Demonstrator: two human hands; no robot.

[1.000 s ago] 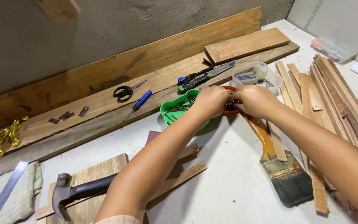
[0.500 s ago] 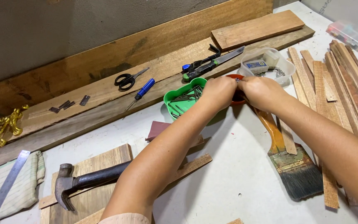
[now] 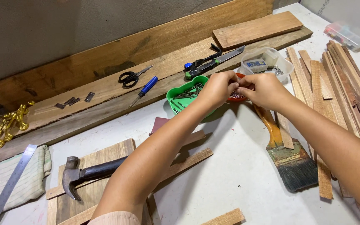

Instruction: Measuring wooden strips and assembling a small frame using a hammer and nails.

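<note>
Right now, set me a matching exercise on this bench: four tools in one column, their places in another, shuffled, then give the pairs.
Things:
1. hammer
2. scissors
3. paintbrush
4. green tray

Places:
A. on the long plank by the wall, beside a blue-handled screwdriver
B. just under the left hand, holding nails
C. lying on a small wooden board at the near left
D. on the white table, bristles toward the camera, next to the wooden strips

Pairs: 1-C, 2-A, 3-D, 4-B
</note>
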